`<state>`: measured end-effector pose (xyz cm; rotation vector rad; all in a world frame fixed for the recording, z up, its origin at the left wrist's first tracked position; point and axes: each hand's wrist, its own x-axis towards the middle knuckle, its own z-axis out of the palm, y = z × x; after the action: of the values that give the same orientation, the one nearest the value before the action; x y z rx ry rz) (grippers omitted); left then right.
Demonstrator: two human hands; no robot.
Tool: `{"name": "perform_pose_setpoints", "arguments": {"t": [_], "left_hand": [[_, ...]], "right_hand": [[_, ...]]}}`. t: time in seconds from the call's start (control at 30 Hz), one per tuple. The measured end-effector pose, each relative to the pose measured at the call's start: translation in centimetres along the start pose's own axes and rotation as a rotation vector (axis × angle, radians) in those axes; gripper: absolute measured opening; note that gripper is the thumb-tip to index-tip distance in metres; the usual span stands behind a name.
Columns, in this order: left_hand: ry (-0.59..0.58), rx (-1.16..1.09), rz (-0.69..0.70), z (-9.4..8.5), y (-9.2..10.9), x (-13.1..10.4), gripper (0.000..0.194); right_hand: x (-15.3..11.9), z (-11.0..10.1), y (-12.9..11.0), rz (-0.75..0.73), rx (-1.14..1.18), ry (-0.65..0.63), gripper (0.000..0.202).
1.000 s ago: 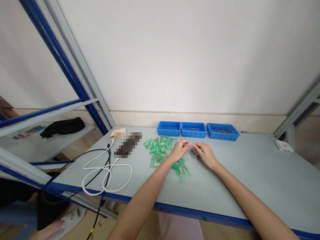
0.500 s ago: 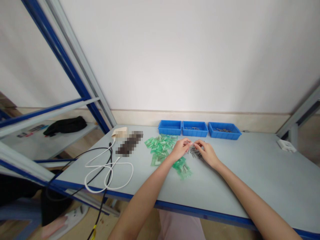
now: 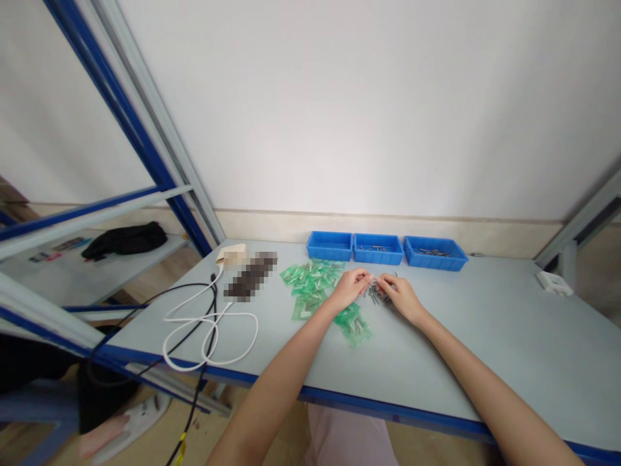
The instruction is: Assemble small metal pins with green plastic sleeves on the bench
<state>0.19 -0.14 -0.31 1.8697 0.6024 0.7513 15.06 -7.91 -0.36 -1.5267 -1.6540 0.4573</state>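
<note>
Worktop (image 3: pixel 436 343), blue-edged, is backed by white wall (image 3: pixel 339 116). Slim, dark pieces (image 3: pixel 373 297) are strewn near left hand (image 3: pixel 352 288) and right hand (image 3: pixel 396 292), both pinched, contents indiscernible.

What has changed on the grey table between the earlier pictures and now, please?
Only the camera view has drifted slightly; no grasp or release can be made out. The left hand and right hand stay close together by the small dark metal rods, and the green plastic bags and rectangular blue plastic trays stay where they were.
</note>
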Motion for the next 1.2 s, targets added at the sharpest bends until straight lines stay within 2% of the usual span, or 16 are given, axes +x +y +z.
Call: {"name": "perform_pose_setpoints", "arguments": {"t": [0.13, 0.27, 0.37, 0.43, 0.53, 0.6, 0.67, 0.77, 0.8, 0.87, 0.9, 1.0, 1.2], "left_hand": [[0.005, 0.028, 0.010, -0.1, 0.0, 0.1, 0.046], [0.066, 0.018, -0.044, -0.5, -0.7, 0.7, 0.055], [0.107, 0.038, -0.047, -0.8, -1.2, 1.1, 0.057], [0.115, 0.041, -0.041, -1.0, -1.5, 1.1, 0.057], [0.126, 0.037, -0.049, -1.4, -1.5, 1.0, 0.056], [0.139, 0.025, -0.049, -1.7, -1.3, 0.9, 0.056], [0.149, 0.012, -0.042, -1.8, -1.1, 1.0, 0.056], [0.139, 0.022, -0.030, -1.6, -0.7, 1.0, 0.056], [0.128, 0.032, -0.026, -1.5, -0.6, 1.0, 0.056], [0.103, 0.055, -0.023, -1.3, -0.4, 0.8, 0.055], [0.091, 0.067, -0.025, -1.2, -0.3, 0.7, 0.054], [0.071, 0.097, -0.038, -1.0, -0.2, 0.5, 0.052], [0.063, 0.128, -0.009, -1.0, -0.3, 0.4, 0.049]], "right_hand": [[0.0, 0.2, 0.0, 0.039, 0.027, -0.064, 0.048], [2.6, -0.3, -0.3, 0.046, -0.034, 0.022, 0.048], [6.6, -1.6, -1.6, 0.084, -0.209, 0.040, 0.049], [9.0, -2.5, -2.8, 0.160, -0.354, 0.059, 0.050], [10.7, -3.4, -3.9, 0.258, -0.637, 0.166, 0.043], [10.1, -3.7, -3.6, 0.267, -0.733, 0.237, 0.040], [8.4, -4.1, -2.3, 0.217, -0.737, 0.244, 0.034], [5.1, -4.7, 1.0, 0.157, -0.671, 0.136, 0.021], [4.1, -5.0, 2.2, 0.082, -0.625, 0.075, 0.019], [2.5, -5.3, 4.3, -0.063, -0.539, -0.026, 0.025], [1.9, -5.3, 5.1, -0.081, -0.506, -0.037, 0.026], [1.3, -5.1, 6.2, -0.038, -0.436, -0.028, 0.020], [1.1, -4.2, 5.1, 0.136, -0.539, 0.085, 0.008]]}}
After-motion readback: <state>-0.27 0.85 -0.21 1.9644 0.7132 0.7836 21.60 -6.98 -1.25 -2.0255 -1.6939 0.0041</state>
